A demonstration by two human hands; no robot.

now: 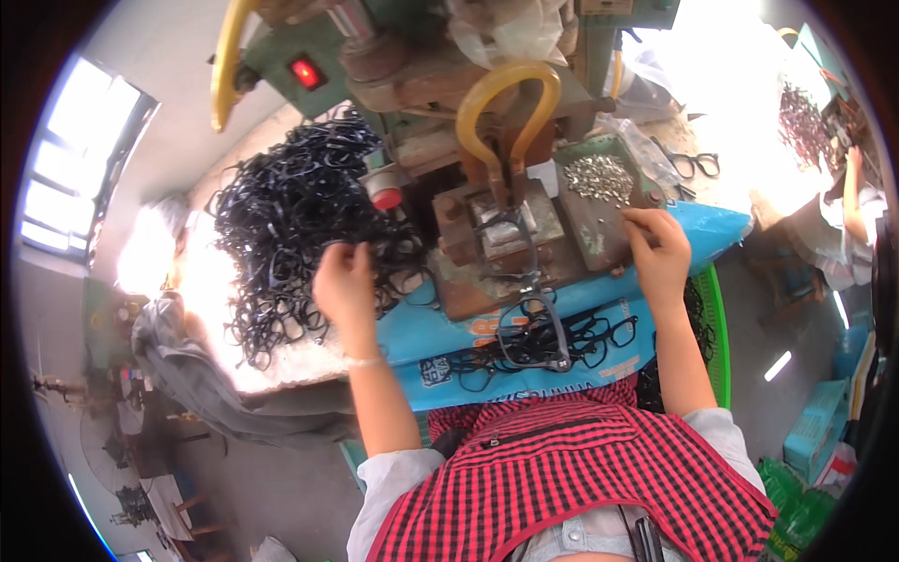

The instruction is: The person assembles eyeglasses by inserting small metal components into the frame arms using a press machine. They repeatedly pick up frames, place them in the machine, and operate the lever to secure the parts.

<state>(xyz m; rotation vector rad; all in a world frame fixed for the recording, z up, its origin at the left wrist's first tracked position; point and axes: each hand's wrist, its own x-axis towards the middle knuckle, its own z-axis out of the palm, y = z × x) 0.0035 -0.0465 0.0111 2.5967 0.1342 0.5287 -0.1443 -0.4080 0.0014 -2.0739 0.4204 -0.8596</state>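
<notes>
My left hand [344, 288], blurred, is over the near edge of a large heap of dark plastic eyeglass frames [288, 190]. Its fingers are curled, and I cannot tell whether they hold anything. My right hand [661, 253] is at the right edge of a metal tray [593, 242], thumb and forefinger almost meeting; any small piece between them is too small to make out. Small shiny metal parts [598, 177] are piled at the tray's far end. Between my hands, a dark eyeglass frame [530, 309] hangs from the fixture [502, 228] of a green press machine.
A looped yellow tube [509, 77] comes down to the fixture. More black frames [541, 344] lie on blue printed sheeting [435, 390] over my lap. At left is a red button [385, 197]; a green basket [718, 337] stands at right. Another person's arm [853, 193] shows far right.
</notes>
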